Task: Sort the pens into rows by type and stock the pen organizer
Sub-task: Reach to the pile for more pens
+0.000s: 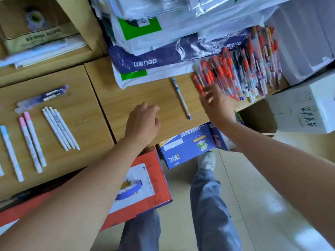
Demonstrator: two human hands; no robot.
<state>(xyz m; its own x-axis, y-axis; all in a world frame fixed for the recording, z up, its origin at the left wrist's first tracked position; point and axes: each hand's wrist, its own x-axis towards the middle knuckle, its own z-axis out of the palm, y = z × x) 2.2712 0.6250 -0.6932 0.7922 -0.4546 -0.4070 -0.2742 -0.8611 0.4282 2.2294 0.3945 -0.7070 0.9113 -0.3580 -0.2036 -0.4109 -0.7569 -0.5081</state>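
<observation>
The pen pile lies just ahead of the spread, empty right hand; the loosely curled, empty left hand is farther.

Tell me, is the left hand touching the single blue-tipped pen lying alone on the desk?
Apart. The head view shows bare desk between the left hand and the pen.

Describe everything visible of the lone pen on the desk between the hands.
The pen is slim, apparently plastic: a white barrel with small blue print, a light blue end farthest from the person and a dark blue end nearest. It lies flat and slanted on the wooden desk, touching nothing else; the left hand and right hand flank it without contact.
</observation>
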